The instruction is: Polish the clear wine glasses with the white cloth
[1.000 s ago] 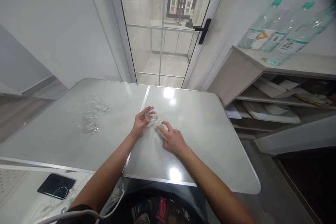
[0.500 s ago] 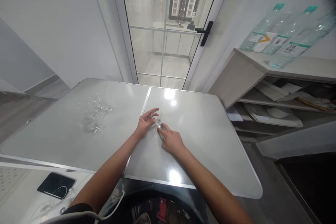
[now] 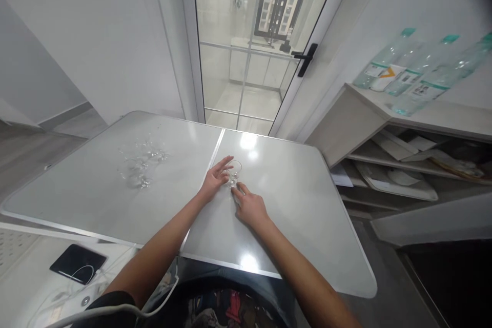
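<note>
A small clear glass [image 3: 235, 170] stands upright near the middle of the grey table [image 3: 307, 205], just right of its centre seam. My left hand [image 3: 215, 178] lies beside the glass on its left. Its fingers are stretched out, and the tips touch or nearly touch the glass wall. My right hand [image 3: 249, 206] rests low on the table, nearer to me than the glass. Its fingertips are pressed together at the foot of the glass. Whether anything is inside the glass cannot be made out.
Several small clear glass pieces [image 3: 140, 166] sit on the table's left half. A dark phone [image 3: 77, 264] with a white cable lies on a lower surface at the left. Water bottles [image 3: 418, 69] stand on a shelf unit [image 3: 357, 113] to the right. A glass door [image 3: 246, 61] is behind the table.
The glass, held tilted in my left hand a second ago, now stands upright on the table. My left fingers have opened away from it. The view has shifted slightly.
</note>
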Demonstrator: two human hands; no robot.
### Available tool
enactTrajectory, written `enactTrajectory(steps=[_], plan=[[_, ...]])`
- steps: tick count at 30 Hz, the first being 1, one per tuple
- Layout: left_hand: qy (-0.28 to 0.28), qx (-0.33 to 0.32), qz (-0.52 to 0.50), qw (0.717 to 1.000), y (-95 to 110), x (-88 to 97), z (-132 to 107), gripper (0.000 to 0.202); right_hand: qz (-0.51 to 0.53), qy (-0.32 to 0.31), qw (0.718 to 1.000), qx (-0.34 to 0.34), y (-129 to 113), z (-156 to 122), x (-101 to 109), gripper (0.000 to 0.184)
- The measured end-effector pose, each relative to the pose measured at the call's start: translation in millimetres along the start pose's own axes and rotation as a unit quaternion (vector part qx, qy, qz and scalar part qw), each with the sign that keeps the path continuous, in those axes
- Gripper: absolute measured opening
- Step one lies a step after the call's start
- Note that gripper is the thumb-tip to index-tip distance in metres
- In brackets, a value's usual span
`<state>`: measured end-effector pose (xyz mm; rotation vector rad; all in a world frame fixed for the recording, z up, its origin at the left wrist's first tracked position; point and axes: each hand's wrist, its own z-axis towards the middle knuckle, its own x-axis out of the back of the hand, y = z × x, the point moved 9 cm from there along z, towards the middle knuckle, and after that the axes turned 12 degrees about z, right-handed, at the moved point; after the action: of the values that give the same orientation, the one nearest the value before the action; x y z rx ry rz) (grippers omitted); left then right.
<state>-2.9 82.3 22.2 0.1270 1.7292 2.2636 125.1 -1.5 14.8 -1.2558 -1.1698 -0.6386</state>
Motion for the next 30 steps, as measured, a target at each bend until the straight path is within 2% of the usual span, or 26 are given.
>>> enactTrajectory(steps=[2,6,8,10,12,14,17,20,21,24,26,30], plan=[[0.056,-0.017,0.027,0.998,6.6,16.1,0.3,0.075,-0.007,0.014,1.000,-0.013,3.4,0.1,0.9,0.069],[0.188,-0.027,0.107,0.976,36.8,59.1,-11.4,0.044,-0.022,0.039,0.996,-0.074,28.4,-1.0,5.4,0.069],[0.220,-0.033,0.157,0.962,59.2,77.2,-28.3,0.037,-0.028,0.052,0.992,-0.111,48.5,-2.9,11.7,0.068],[0.258,-0.033,0.231,0.938,80.4,97.3,-54.8,0.033,-0.028,0.066,0.988,-0.138,69.1,-5.3,21.3,0.064],[0.339,-0.039,0.309,0.888,99.9,124.4,-91.7,0.028,-0.024,0.075,0.982,-0.172,91.5,-8.7,30.7,0.062],[0.434,-0.041,0.371,0.820,112.8,153.5,-132.7,0.027,-0.017,0.084,0.978,-0.192,109.7,-12.1,38.6,0.059],[0.538,0.006,0.402,0.741,109.7,197.2,-182.7,0.036,-0.009,0.100,0.969,-0.228,131.6,-17.6,44.7,0.052],[0.584,0.063,0.450,0.673,101.1,231.1,-208.0,0.022,-0.003,0.107,0.963,-0.249,143.9,-21.4,45.2,0.046],[0.581,0.074,0.463,0.666,98.3,239.0,-208.8,0.023,0.000,0.110,0.961,-0.256,146.8,-22.5,45.8,0.045],[0.545,0.090,0.486,0.678,91.3,253.7,-195.7,0.065,0.011,0.119,0.954,-0.275,152.5,-26.9,50.8,0.047],[0.528,0.101,0.487,0.689,88.8,258.8,-183.5,0.085,0.020,0.121,0.949,-0.290,153.8,-32.4,54.7,0.047],[0.522,0.088,0.465,0.710,90.9,262.1,-163.3,0.101,0.042,0.172,0.941,-0.288,145.7,-54.6,64.2,0.045]])
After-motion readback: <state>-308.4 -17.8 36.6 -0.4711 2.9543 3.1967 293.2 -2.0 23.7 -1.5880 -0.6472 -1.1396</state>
